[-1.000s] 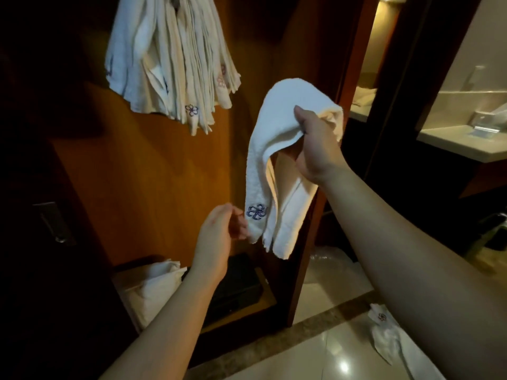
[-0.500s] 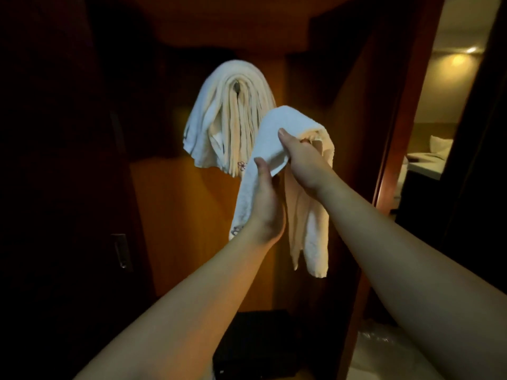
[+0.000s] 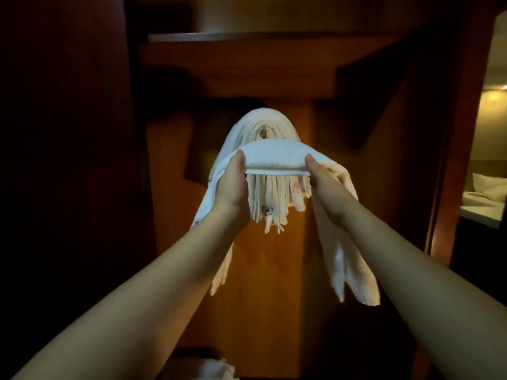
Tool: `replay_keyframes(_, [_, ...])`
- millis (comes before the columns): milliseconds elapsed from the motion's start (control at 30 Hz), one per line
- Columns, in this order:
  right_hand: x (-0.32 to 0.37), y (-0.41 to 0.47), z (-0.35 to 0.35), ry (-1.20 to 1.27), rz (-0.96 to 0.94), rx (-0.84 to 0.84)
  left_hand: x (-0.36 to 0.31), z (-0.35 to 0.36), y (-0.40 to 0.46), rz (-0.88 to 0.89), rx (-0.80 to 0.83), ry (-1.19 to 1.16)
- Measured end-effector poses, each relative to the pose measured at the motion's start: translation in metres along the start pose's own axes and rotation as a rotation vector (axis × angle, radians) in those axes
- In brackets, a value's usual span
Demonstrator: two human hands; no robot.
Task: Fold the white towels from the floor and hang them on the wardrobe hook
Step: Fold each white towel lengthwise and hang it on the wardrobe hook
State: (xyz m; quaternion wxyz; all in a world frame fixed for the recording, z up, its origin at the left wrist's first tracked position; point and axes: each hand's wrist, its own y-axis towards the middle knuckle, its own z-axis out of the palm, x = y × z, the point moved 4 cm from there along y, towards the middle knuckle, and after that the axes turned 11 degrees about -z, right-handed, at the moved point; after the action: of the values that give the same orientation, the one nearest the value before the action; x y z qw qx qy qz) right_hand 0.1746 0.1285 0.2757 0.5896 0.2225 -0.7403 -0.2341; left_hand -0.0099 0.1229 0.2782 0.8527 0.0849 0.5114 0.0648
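Both hands hold one folded white towel (image 3: 274, 157) stretched level in front of the wardrobe hook (image 3: 264, 132). My left hand (image 3: 231, 185) grips its left part, and my right hand (image 3: 323, 182) grips its right part. The towel's two ends hang down outside each wrist. Behind it, a thick bundle of several white towels (image 3: 260, 122) is draped over the hook, their ends hanging between my hands. The held towel sits just below the top of that bundle, close in front of it.
The wooden back panel of the wardrobe (image 3: 274, 270) is straight ahead, with a shelf (image 3: 247, 39) above. A dark door (image 3: 68, 160) stands at the left. More white cloth (image 3: 214, 368) lies at the bottom. A lit room with a bed (image 3: 485, 193) opens at the right.
My view has tilted up toward the hook. My left hand has taken hold of the towel, and both hands have spread it wide and raised it in front of the hanging bundle.
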Motion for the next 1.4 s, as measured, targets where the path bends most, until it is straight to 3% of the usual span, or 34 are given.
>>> replay_keyframes(233, [-0.016, 0.084, -0.002, 0.426, -0.063, -0.149, -0.050, -0.027, 0.087, 0.062, 0.000, 0.252])
replay_keyframes(500, [-0.010, 0.173, 0.008, 0.272, -0.139, -0.109, -0.098, -0.026, 0.193, 0.146, 0.223, 0.360])
replay_keyframes(633, [-0.005, 0.219, 0.003, 0.237, -0.113, -0.037, -0.116, -0.015, 0.234, 0.150, 0.346, 0.246])
replay_keyframes(800, [-0.007, 0.274, -0.016, 0.131, -0.053, 0.090, -0.129, -0.001, 0.285, 0.262, 0.249, 0.306])
replay_keyframes(1100, [-0.046, 0.358, -0.052, -0.052, 0.016, 0.256, -0.124, 0.007, 0.363, 0.394, 0.372, 0.592])
replay_keyframes(1300, [-0.077, 0.395, -0.049, 0.017, -0.074, 0.348, -0.121, -0.008, 0.412, 0.379, 0.148, 0.730])
replay_keyframes(1400, [-0.086, 0.405, -0.050, 0.059, -0.143, 0.379, -0.118, -0.011, 0.427, 0.353, 0.181, 0.777])
